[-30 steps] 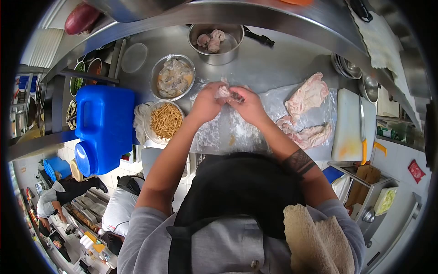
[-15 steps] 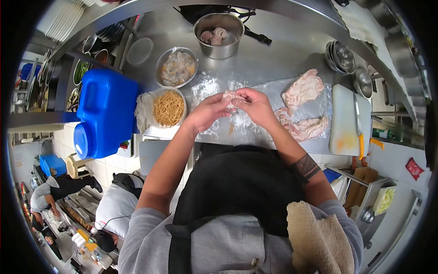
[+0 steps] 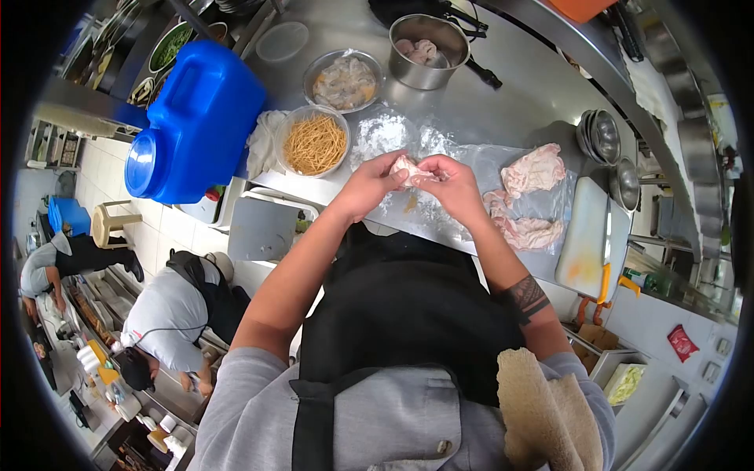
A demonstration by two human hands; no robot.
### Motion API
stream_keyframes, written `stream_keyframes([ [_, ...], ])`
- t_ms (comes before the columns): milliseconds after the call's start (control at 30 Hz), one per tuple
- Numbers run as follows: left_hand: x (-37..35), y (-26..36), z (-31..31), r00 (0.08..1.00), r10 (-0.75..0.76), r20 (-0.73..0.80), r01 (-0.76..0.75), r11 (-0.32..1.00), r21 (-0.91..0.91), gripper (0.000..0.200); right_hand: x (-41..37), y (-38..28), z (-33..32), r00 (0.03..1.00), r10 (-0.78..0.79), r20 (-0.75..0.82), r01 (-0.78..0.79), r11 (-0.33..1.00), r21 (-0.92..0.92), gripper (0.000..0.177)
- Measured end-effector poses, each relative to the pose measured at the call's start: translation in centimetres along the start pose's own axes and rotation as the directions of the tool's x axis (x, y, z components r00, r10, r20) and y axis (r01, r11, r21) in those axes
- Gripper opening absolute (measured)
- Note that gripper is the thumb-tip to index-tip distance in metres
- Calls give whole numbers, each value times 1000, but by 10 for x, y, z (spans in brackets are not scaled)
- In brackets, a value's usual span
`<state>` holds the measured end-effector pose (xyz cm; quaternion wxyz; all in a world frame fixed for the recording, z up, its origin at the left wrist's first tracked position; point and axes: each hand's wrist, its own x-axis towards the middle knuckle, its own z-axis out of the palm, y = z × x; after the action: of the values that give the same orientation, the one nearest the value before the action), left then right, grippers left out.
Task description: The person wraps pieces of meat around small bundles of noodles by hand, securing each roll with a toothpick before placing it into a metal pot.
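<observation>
Both hands meet over the steel worktop, holding a small pale pink piece of raw meat [image 3: 406, 167] that looks folded or rolled. My left hand [image 3: 369, 187] grips its left side with thumb and fingers. My right hand [image 3: 454, 188] pinches the right end; the fingers partly cover the meat. White powder [image 3: 382, 135] is spread on the steel just beyond them. To the right, larger raw meat pieces [image 3: 532, 170] lie on a clear plastic sheet [image 3: 481, 159]. A tub of thin tan sticks [image 3: 315, 144] stands left of my hands.
A foil-coloured bowl [image 3: 309, 93] of wet raw meat and a steel pot [image 3: 424, 77] with meat rolls stand behind. At left is a blue jug [image 3: 206, 118]. A cutting board [image 3: 580, 235] with a yellow-handled knife [image 3: 604, 282] lies right, near steel bowls [image 3: 624, 184]. Two people work behind.
The camera view has turned, so the worktop sits differently in frame. Both hands still hold the meat; the left fingers, spread out before, are now curled around it.
</observation>
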<state>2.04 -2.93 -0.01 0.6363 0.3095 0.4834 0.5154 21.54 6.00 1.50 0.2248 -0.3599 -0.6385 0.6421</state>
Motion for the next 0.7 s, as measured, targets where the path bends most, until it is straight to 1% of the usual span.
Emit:
stream_keyframes([
  [33,-3,2,-1,1000,1,-5,-1,1000,-8,36,0,0,4,1000,2,-10,-3,999,-41,21],
  [100,-6,3,-4,991,-45,122,41,998,40,40,-1,-2,11,1000,10,-13,-11,996,-86,21],
  [167,-6,-4,-8,992,-66,110,66,998,4,39,-1,-8,17,999,-35,22,40,965,-259,21],
  [200,-6,-7,-10,991,-86,106,89,996,-25,38,0,-11,19,999,-33,29,39,965,-260,21],
  [233,-7,-10,-14,991,-83,101,87,996,-29,38,1,-13,19,998,13,57,-3,985,-174,21],
  [267,-8,-13,-17,988,-111,103,125,983,-138,34,3,-15,18,995,55,88,-47,995,-91,21],
  [300,-10,-12,-18,985,-137,107,159,956,-246,31,6,-12,15,994,54,96,-45,994,-97,21],
  [367,-14,-13,-20,990,-128,64,139,964,-226,30,15,-5,9,998,-46,31,54,925,-376,19],
  [400,-16,-13,-21,992,-126,27,129,972,-199,30,21,-11,13,998,-45,47,60,924,-377,19],
  [433,-18,-14,-21,993,-121,12,121,971,-206,30,28,-18,16,998,-59,18,61,912,-407,16],
  [467,-19,-13,-21,989,-151,-7,146,969,-198,32,35,-25,20,997,-75,-10,63,898,-436,14],
  [500,-20,-13,-20,984,-179,-26,170,967,-191,35,45,-30,27,997,-79,8,75,896,-438,14],
  [533,-19,-19,-20,989,-149,16,146,939,-310,38,57,-35,39,974,-212,76,222,840,-496,14],
  [567,-19,-26,-17,991,-137,2,131,940,-316,38,68,-41,50,929,-337,150,363,760,-539,13],
  [600,-19,-30,-12,988,-148,-43,125,932,-340,40,77,-52,65,900,-383,209,428,686,-588,13],
  [633,-18,-36,-12,984,-158,-86,117,924,-364,43,91,-53,77,892,-391,226,445,678,-585,13],
  [667,-16,-44,-14,980,-160,-120,131,967,-221,43,104,-54,88,854,-438,281,506,575,-642,13],
  [700,-19,-39,-14,980,-146,-131,114,967,-226,43,114,-58,100,811,-476,341,560,462,-688,14],
])
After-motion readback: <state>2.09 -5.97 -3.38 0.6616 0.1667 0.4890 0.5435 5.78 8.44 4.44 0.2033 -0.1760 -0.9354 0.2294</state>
